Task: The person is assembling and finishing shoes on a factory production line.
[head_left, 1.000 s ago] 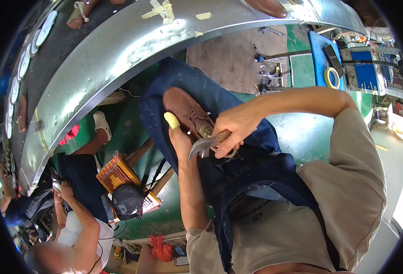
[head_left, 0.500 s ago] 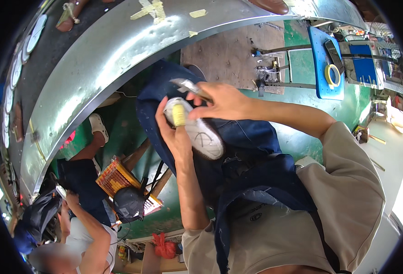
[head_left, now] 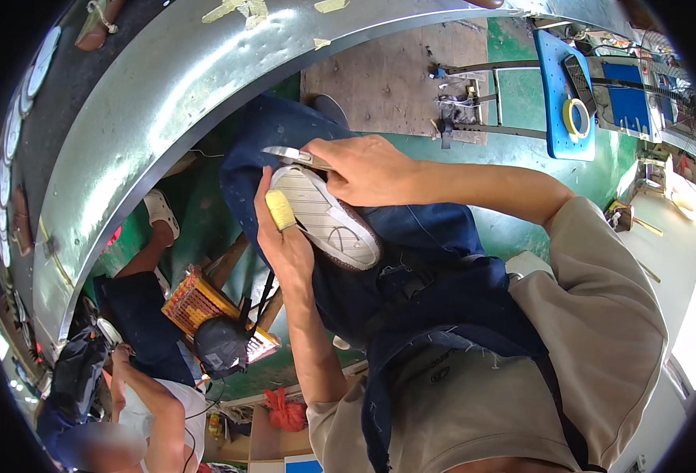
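Observation:
A shoe point(head_left: 334, 229) lies sole up across my lap, its underside pale and ridged and its rim brown. My left hand point(head_left: 285, 248) grips it along the left side, with one finger stretched up beside the toe. Yellow wrapping point(head_left: 279, 209) covers the thumb, which rests at the edge of the sole. Closed in my right hand point(head_left: 372, 172) is a metal hand tool point(head_left: 286, 154) with a curved, tapering head, just beyond the toe end. My fingers hide most of its handle, and whether its head touches the shoe I cannot tell.
A shiny metal bench edge point(head_left: 163, 118) curves ahead and left. At upper right, a blue stool point(head_left: 557, 87) carries a tape roll point(head_left: 576, 118) and a dark remote-like device point(head_left: 578, 81). Another person point(head_left: 155, 402) sits at lower left, near a black cap point(head_left: 220, 345).
My right hand and the tool have moved slightly left, close to the shoe's toe. The left hand has shifted left too, and the sole shows more plainly.

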A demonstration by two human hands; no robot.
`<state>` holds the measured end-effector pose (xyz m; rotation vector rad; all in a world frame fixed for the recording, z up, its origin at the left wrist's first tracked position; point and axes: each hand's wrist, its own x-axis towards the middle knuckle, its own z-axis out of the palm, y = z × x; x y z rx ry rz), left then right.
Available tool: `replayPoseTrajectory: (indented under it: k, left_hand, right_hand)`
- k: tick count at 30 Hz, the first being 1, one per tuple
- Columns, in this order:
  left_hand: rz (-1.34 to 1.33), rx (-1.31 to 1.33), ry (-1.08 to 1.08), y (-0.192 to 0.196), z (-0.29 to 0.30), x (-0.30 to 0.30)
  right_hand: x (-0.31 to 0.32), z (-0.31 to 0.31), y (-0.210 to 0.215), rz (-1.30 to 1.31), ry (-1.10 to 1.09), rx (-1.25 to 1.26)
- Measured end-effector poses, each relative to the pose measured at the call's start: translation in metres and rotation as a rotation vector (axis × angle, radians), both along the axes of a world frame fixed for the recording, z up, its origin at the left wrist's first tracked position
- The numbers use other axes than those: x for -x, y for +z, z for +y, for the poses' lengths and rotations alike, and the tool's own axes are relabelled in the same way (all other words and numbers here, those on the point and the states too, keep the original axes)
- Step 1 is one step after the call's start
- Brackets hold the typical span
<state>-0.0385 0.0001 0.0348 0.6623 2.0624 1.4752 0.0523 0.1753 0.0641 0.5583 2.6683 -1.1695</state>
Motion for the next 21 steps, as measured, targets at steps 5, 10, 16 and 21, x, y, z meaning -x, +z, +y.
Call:
replayPoseTrajectory:
  k: [5, 10, 16, 21]
  left_hand:
    - [-0.271, -0.068, 0.049, -0.006, 0.001, -0.006]
    - [-0.341, -0.206, 0.083, -0.005, -0.002, -0.011]
    - [-0.290, -0.268, 0.037, 0.006, 0.000, -0.011]
    - [-0.275, -0.234, 0.029, 0.002, 0.000, -0.008]
  right_hand:
    - [-0.013, 0.000, -0.001, -0.002, -0.025, 0.126]
    - [-0.014, 0.002, 0.003, -0.058, -0.001, 0.136]
    - [-0.008, -0.010, -0.004, 0.046, -0.023, -0.015]
    - [-0.007, 0.011, -0.010, 0.372, 0.029, -0.269]
